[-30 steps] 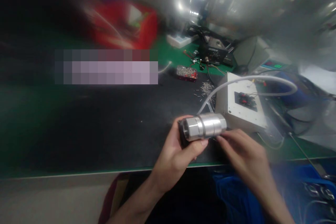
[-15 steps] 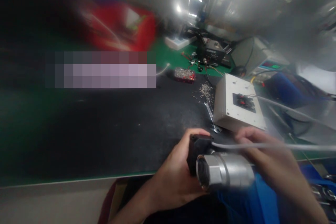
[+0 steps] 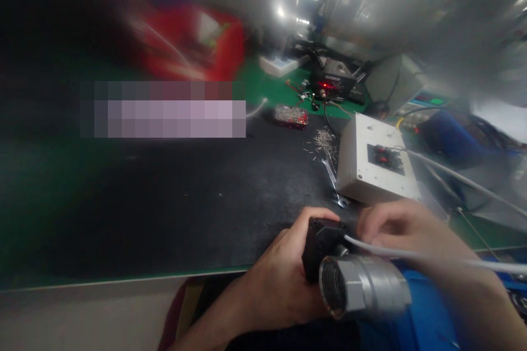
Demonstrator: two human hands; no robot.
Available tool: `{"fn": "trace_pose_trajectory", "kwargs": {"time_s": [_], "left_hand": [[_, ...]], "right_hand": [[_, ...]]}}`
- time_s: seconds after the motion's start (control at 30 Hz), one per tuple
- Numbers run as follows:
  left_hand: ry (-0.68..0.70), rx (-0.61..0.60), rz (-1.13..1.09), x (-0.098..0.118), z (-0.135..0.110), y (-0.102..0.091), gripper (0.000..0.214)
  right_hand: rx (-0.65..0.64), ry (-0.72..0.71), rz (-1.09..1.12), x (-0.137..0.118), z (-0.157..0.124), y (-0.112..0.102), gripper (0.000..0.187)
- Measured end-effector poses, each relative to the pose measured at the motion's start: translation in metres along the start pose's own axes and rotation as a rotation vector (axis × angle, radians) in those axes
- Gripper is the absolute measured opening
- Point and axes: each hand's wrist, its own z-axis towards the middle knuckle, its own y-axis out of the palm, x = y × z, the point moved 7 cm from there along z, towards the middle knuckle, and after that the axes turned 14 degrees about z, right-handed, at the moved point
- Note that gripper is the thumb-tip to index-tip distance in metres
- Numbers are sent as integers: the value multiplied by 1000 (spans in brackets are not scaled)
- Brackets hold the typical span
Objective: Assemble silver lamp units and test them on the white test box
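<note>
My left hand [image 3: 284, 274] is wrapped round the black housing of a motorized ball valve [image 3: 323, 244] near the bench's front edge. Its steel valve body [image 3: 366, 288] points to the right, with the threaded opening facing me. A white cable [image 3: 395, 252] leaves the housing and runs right, past my right hand [image 3: 395, 225]. That hand is closed, its fingers curled together just right of the housing. Blur hides what is in its fingertips, if anything.
Behind my hands stands a white box [image 3: 381, 159] with black-and-red terminals. Left of it lie a wrench [image 3: 334, 184], a pile of small metal pins [image 3: 324, 141] and a small box of pins [image 3: 291, 115]. Farther back are a red bin [image 3: 228, 46] and a black device [image 3: 331, 85].
My left hand and the valve have shifted slightly right and down. The fingers of my right hand have moved closer to the housing. A red light now shows on the black device.
</note>
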Motion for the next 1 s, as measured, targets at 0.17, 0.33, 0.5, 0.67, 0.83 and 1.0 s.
{"fn": "trace_pose_trajectory", "kwargs": {"time_s": [0.17,0.33,0.5,0.67,0.83,1.0], "left_hand": [[-27,9,10,-2,-1,1,85],[-18,19,-3,-3,-1,0,80],[-18,22,24,-3,-1,-1,82],[-32,20,11,-2,0,0,81],[-47,-4,-15,-5,0,1,78],[-21,4,-103,-4,-1,0,79]], "right_hand": [[26,53,-25,-2,4,9,21],[63,-1,-71,-6,6,7,27],[72,13,-19,-7,5,9,22],[59,24,-48,-11,9,11,28],[47,104,-58,-14,11,18,32],[186,0,-195,-27,6,16,30]]}}
